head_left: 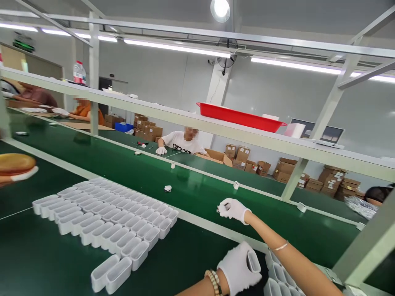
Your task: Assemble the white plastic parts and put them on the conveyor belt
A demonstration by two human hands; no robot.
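My left hand [239, 267], in a white glove with a beaded bracelet at the wrist, is closed around a white oval cup-like housing [253, 262]. Stretched out over the green conveyor belt [197, 191], my gloved right hand [233, 209] pinches a small white-and-metal part [220, 208]; its exact kind is too small to make out. A similar small part [167, 188] lies on the belt to the left. Rows of the same white housings [117, 218] stand open side up on the dark green table, left of my left hand. More housings [279, 273] stand close at its right, partly hidden by my right forearm.
A metal shelf rail [173, 113] crosses above the belt, carrying a red tray [237, 117]. Its post [336, 98] stands at the right. Across the belt a person in a white shirt [182, 142] sits by cardboard boxes. At the left edge is a blurred brown round object [17, 164].
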